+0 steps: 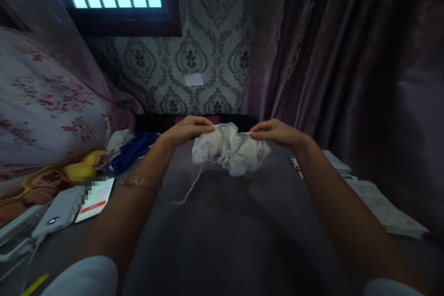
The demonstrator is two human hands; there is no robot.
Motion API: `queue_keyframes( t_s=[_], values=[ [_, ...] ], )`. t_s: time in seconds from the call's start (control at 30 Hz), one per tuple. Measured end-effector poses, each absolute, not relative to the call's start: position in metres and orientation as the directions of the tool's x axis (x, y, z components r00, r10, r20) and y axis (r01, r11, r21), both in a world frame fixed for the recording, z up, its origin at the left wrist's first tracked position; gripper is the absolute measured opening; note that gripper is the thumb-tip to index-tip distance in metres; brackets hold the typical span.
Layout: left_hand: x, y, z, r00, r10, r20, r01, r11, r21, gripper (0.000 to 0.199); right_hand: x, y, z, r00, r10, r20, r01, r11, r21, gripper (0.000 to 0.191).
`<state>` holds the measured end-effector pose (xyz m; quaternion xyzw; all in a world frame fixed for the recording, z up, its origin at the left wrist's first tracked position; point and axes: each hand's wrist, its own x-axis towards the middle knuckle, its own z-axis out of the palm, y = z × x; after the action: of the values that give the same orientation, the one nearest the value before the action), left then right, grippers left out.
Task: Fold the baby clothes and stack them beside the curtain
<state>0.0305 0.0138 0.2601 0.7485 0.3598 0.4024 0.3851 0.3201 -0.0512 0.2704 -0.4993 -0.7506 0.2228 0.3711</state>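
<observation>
Between my two hands hangs a small, bunched white cloth piece [243,159] with pale blue edging, raised a little above the dark grey surface [236,222]. My left hand [187,129] pinches its upper left edge between thumb and fingers. At the upper right edge, my right hand [279,132] grips it the same way. A thin white string [194,182] trails from the cloth down to the left. Its exact kind is unclear from the folds.
Folded white cloths [385,206] lie at the right, beside a purple curtain [305,55]. On the left are a lit phone [95,201], a pale power bank [57,208] with a cable, blue clothing [130,152] and a yellow plush item [81,166]. A patterned wall [208,60] stands behind.
</observation>
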Motion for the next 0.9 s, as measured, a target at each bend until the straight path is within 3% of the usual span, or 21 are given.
queue_keyframes(
  t_s=[0.1,0.13,0.2,0.27,0.33,0.4,0.47,0.53,0.63,0.9],
  values=[
    [0.031,0.012,0.26,0.189,0.876,0.444,0.351,-0.483,0.803,0.031,0.32,-0.049,0.27,-0.07,0.893,0.444,0.624,0.386,-0.679,0.024],
    [0.033,0.011,0.26,0.187,0.875,0.446,0.346,-0.484,0.804,0.031,0.32,-0.047,0.27,-0.094,0.898,0.429,0.611,0.392,-0.687,0.024],
    [0.036,0.008,0.26,0.361,0.864,0.351,0.275,-0.458,0.845,0.032,0.318,-0.045,0.268,-0.222,0.915,0.337,0.55,0.403,-0.731,0.028],
    [0.038,0.006,0.259,0.48,0.833,0.274,0.229,-0.42,0.878,0.033,0.317,-0.043,0.267,-0.243,0.915,0.323,0.531,0.404,-0.745,0.029],
    [0.039,0.006,0.258,0.377,0.871,0.316,0.238,-0.42,0.876,0.032,0.316,-0.042,0.266,-0.122,0.904,0.409,0.569,0.401,-0.717,0.028],
    [0.039,0.007,0.257,0.28,0.897,0.341,0.222,-0.406,0.886,0.033,0.316,-0.043,0.266,-0.113,0.901,0.419,0.573,0.404,-0.713,0.028],
    [0.038,0.009,0.255,0.349,0.883,0.314,0.122,-0.375,0.919,0.036,0.316,-0.043,0.265,-0.203,0.91,0.362,0.528,0.413,-0.742,0.032],
    [0.039,0.012,0.253,0.408,0.862,0.302,0.065,-0.358,0.932,0.039,0.316,-0.041,0.264,-0.181,0.909,0.376,0.537,0.411,-0.737,0.033],
    [0.041,0.019,0.247,0.294,0.88,0.373,0.114,-0.42,0.9,0.039,0.317,-0.035,0.259,-0.02,0.867,0.498,0.591,0.412,-0.693,0.031],
    [0.046,0.029,0.239,0.149,0.866,0.477,0.132,-0.495,0.859,0.035,0.327,-0.019,0.245,0.036,0.798,0.602,0.623,0.453,-0.638,0.029]
  ],
)
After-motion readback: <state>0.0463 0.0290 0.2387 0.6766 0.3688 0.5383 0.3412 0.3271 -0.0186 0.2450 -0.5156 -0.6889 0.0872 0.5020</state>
